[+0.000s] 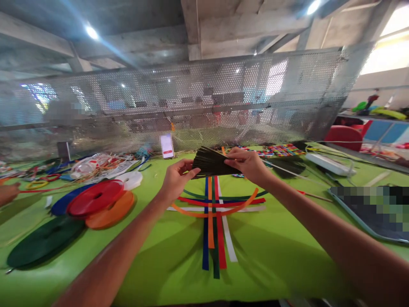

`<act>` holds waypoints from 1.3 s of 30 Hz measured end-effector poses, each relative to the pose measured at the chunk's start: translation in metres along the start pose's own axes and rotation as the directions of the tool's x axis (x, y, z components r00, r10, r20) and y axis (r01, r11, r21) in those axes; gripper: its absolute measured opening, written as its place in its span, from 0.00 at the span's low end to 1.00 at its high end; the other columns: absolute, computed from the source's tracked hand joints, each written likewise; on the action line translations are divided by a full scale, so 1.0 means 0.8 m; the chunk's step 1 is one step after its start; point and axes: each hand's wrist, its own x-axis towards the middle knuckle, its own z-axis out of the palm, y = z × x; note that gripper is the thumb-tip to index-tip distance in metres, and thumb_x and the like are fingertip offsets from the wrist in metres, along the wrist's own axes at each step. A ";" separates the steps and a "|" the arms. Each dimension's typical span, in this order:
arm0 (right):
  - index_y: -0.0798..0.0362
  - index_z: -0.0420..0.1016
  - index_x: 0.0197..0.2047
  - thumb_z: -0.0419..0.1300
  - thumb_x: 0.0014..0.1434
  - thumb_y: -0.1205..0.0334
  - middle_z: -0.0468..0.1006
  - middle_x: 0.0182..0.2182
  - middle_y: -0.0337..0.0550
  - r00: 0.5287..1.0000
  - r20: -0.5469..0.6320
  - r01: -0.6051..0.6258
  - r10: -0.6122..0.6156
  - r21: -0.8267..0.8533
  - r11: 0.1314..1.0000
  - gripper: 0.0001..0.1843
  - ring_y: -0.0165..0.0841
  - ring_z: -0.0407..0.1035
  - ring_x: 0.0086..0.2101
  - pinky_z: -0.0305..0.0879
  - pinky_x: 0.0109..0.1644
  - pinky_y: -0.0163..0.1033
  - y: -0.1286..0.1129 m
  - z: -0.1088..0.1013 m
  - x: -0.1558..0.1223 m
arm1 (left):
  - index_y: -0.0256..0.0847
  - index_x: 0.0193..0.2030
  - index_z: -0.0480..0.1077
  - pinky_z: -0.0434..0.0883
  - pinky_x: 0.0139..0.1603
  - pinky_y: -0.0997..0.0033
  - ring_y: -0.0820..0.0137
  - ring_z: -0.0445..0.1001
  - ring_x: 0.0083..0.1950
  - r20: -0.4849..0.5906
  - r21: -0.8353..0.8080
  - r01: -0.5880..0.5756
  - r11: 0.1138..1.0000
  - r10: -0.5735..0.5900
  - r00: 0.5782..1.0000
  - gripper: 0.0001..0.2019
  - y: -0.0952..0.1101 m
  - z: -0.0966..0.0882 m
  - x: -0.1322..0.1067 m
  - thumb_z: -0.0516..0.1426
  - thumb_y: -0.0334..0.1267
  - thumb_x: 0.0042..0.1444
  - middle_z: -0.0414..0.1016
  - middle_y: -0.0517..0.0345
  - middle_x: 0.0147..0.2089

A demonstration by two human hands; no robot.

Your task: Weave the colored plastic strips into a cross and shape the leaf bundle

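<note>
Between my two hands is a bundle of dark, thin strips (pixel 211 162), fanned out toward the left. My left hand (pixel 179 177) pinches its left end between thumb and fingers. My right hand (pixel 244 162) grips the right end, fingers closed on it. Below the bundle, a cross of woven flat strips lies on the green table (pixel 153 273). Its lengthwise strips include a blue strip (pixel 205 247), an orange strip (pixel 211 232), a red strip (pixel 221 243) and a white strip (pixel 229 238). Crosswise strips pass through them, among them a curved orange strip (pixel 251 200).
Rolls of flat strip lie at left: a red roll (pixel 96 198), an orange roll (pixel 111 211) and a dark green roll (pixel 44 243). A phone (pixel 166 147) stands behind. At right are a power strip (pixel 330 164) and a tray (pixel 361 213). Another person's hand (pixel 9 192) shows far left.
</note>
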 end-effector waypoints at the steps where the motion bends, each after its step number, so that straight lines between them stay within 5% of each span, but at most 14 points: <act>1: 0.53 0.82 0.30 0.67 0.57 0.46 0.71 0.28 0.42 1.000 -0.006 -0.016 0.016 0.019 1.000 0.18 0.31 0.64 0.29 0.58 0.31 0.39 0.000 -0.001 0.001 | 0.38 0.39 0.77 0.80 0.37 0.67 0.68 0.79 0.33 0.003 -0.002 0.004 1.000 -0.004 1.000 0.23 0.001 0.000 0.000 0.73 0.50 0.41 0.81 0.56 0.33; 14: 0.54 0.77 0.26 0.65 0.56 0.46 0.70 0.26 0.40 0.994 -0.010 -0.112 0.112 0.020 0.993 0.19 0.31 0.62 0.29 0.58 0.33 0.39 -0.007 0.000 0.000 | 0.36 0.33 0.76 0.78 0.31 0.71 0.73 0.75 0.27 -0.007 -0.041 0.083 0.996 -0.084 0.996 0.21 0.005 -0.001 0.001 0.74 0.49 0.40 0.79 0.58 0.29; 18: 0.54 0.80 0.36 0.64 0.57 0.54 0.78 0.31 0.43 0.985 0.135 -0.103 0.108 -0.049 0.994 0.11 0.33 0.69 0.31 0.66 0.37 0.41 -0.013 -0.005 -0.003 | 0.37 0.35 0.77 0.76 0.33 0.70 0.72 0.75 0.30 -0.039 -0.004 0.020 1.000 -0.020 0.999 0.19 -0.008 0.002 0.000 0.72 0.49 0.43 0.78 0.58 0.30; 22: 0.52 0.80 0.48 0.65 0.60 0.61 0.80 0.41 0.46 0.980 0.197 0.071 -0.043 -0.139 0.988 0.13 0.36 0.73 0.40 0.70 0.46 0.44 -0.040 0.001 -0.007 | 0.40 0.36 0.78 0.75 0.40 0.68 0.69 0.75 0.36 0.000 0.079 -0.138 0.987 0.138 0.990 0.14 0.001 0.013 -0.002 0.70 0.48 0.50 0.78 0.57 0.34; 24: 0.51 0.79 0.50 0.66 0.62 0.62 0.79 0.42 0.46 0.969 0.179 0.200 -0.173 -0.151 0.968 0.13 0.35 0.73 0.43 0.71 0.48 0.43 -0.057 0.006 -0.008 | 0.42 0.39 0.79 0.72 0.43 0.66 0.68 0.73 0.39 0.096 0.263 -0.391 0.882 0.380 0.920 0.09 0.014 0.021 -0.002 0.66 0.44 0.58 0.76 0.56 0.36; 26: 0.50 0.80 0.49 0.65 0.63 0.64 0.79 0.42 0.46 0.951 0.116 0.305 -0.288 -0.183 0.935 0.10 0.35 0.73 0.43 0.71 0.48 0.43 -0.071 0.007 -0.009 | 0.42 0.42 0.79 0.70 0.45 0.64 0.66 0.71 0.42 0.225 0.440 -0.620 0.650 0.588 0.777 0.06 0.029 0.029 0.000 0.61 0.39 0.64 0.75 0.54 0.36; 29: 0.50 0.81 0.44 0.64 0.64 0.67 0.79 0.38 0.45 0.912 0.025 0.399 -0.409 -0.290 0.870 0.06 0.35 0.73 0.40 0.71 0.44 0.43 -0.083 0.005 -0.008 | 0.39 0.44 0.76 0.69 0.46 0.63 0.65 0.68 0.44 0.327 0.556 -0.725 0.407 0.695 0.640 0.06 0.047 0.038 0.004 0.58 0.34 0.67 0.74 0.53 0.37; 33: 0.50 0.80 0.39 0.62 0.64 0.69 0.79 0.34 0.45 0.860 -0.027 0.459 -0.510 -0.396 0.795 0.06 0.36 0.71 0.36 0.69 0.41 0.44 -0.081 -0.002 -0.006 | 0.37 0.45 0.74 0.68 0.46 0.62 0.64 0.67 0.45 0.400 0.623 -0.739 0.256 0.708 0.582 0.05 0.056 0.043 0.011 0.56 0.33 0.67 0.74 0.52 0.38; 39: 0.49 0.80 0.37 0.61 0.65 0.66 0.81 0.35 0.45 0.889 0.010 0.415 -0.458 -0.439 0.797 0.06 0.36 0.72 0.37 0.71 0.42 0.45 -0.044 -0.010 -0.015 | 0.37 0.42 0.74 0.62 0.42 0.63 0.65 0.67 0.41 0.567 0.664 -0.748 0.019 0.640 0.519 0.07 0.042 0.040 0.016 0.54 0.32 0.69 0.72 0.54 0.34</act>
